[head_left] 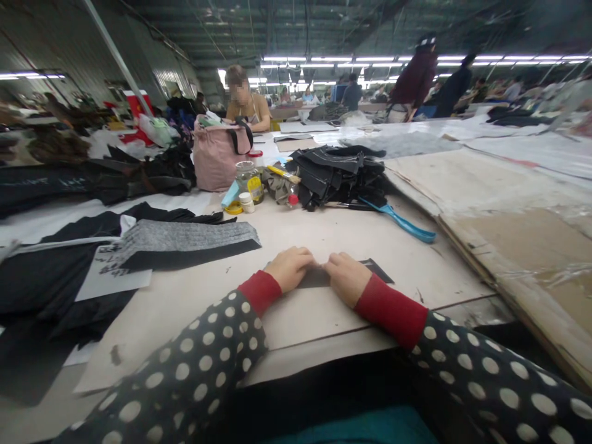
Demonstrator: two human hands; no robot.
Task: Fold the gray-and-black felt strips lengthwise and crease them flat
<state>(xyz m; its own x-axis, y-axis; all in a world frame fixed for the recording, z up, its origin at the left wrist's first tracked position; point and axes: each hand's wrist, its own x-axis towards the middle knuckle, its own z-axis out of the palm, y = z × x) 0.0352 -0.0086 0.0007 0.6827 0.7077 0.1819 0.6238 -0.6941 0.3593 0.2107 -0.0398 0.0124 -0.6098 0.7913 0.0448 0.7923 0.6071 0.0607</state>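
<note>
My left hand and my right hand rest side by side on a small dark fabric piece lying flat on the worktable. Both hands have their fingers curled down onto the piece, fingertips nearly touching each other. Most of the piece is hidden under my hands; only its right corner and a strip between the wrists show. My sleeves are black with white dots and red cuffs.
A grey and black fabric stack and black cloth lie at the left. Behind stand a glass jar, a pink bag, a pile of black pieces and a blue tool. Cardboard sheets cover the right. A seated person works beyond.
</note>
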